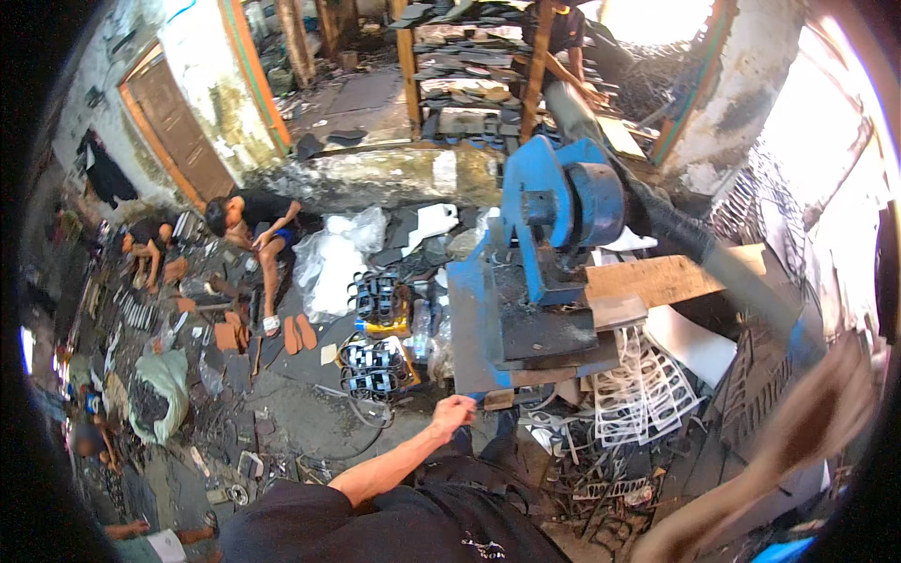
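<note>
A blue press machine (pixel 563 202) with a round wheel on its head stands in front of me, a dark block (pixel 544 333) under the head. My left hand (pixel 454 414) is closed at the near left edge of its blue bed (pixel 474 319); anything in its fingers is hidden. At the far right my right hand (pixel 835 394) is smeared by motion, near the lower end of a long dark bar (pixel 718 258) that runs down from the machine. Whether it touches the bar I cannot tell. A wooden board (pixel 676 280) and punched white sheets (pixel 638 389) lie right of the bed.
Strapped sandal uppers (pixel 375 366) lie left of the machine, beside clear plastic bags (pixel 338 249). A seated person (pixel 253 225) works near brown soles (pixel 298 333); other people sit farther left. A rack (pixel 474 75) of stacked sheets stands behind. Offcuts (pixel 610 511) litter the floor.
</note>
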`<state>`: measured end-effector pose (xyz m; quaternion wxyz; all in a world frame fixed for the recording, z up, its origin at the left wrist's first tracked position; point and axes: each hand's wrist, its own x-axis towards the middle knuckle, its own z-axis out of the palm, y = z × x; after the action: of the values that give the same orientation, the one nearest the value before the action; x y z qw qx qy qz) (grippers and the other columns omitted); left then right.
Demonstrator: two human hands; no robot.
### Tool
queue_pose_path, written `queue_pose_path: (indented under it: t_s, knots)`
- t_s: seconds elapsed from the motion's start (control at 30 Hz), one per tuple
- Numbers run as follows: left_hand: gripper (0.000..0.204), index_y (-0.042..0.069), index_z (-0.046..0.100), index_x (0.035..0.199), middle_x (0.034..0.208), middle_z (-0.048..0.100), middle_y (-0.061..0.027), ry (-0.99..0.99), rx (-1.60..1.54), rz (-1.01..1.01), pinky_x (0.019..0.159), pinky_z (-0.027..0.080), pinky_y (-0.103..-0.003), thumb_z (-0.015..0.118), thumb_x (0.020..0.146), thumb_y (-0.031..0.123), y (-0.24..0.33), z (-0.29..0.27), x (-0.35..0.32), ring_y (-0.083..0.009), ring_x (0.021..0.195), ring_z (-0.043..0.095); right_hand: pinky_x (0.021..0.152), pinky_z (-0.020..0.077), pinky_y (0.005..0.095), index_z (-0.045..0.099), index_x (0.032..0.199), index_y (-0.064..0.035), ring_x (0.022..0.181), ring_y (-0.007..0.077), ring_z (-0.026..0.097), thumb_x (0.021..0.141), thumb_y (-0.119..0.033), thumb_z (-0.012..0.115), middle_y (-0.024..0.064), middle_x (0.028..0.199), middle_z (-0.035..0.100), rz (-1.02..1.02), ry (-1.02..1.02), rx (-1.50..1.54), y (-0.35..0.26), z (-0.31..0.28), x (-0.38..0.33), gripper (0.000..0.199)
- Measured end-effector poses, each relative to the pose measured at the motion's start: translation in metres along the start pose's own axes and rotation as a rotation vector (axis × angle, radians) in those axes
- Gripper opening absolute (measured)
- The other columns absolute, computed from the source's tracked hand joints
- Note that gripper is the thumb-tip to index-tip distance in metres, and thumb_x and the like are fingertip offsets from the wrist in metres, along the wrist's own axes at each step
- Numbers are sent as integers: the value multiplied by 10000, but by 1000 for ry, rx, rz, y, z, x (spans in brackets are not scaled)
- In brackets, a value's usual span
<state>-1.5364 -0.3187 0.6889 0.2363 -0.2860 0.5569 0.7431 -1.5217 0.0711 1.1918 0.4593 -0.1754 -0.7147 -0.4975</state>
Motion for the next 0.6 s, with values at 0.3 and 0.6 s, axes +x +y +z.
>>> queue_pose_path:
  t_s: [0.3, 0.6]
  knots:
    - [103, 42, 663, 988, 825, 677, -46, 148, 152, 182, 599, 525, -293, 614, 948, 123, 69, -24, 61, -138, 668, 634, 951, 461, 461, 625, 1196, 19, 1095, 427, 612, 1113, -324, 306, 240, 1181, 666, 916, -1479, 1082, -228, 7, -373, 476]
    - [99, 68, 650, 968, 840, 662, -4, 188, 191, 282, 642, 523, -348, 662, 978, 166, 72, 35, 145, -177, 726, 657, 796, 483, 476, 611, 1309, -80, 917, 349, 630, 1078, -272, 495, 150, 1091, 690, 151, -593, 170, 35, -43, -39, 322]
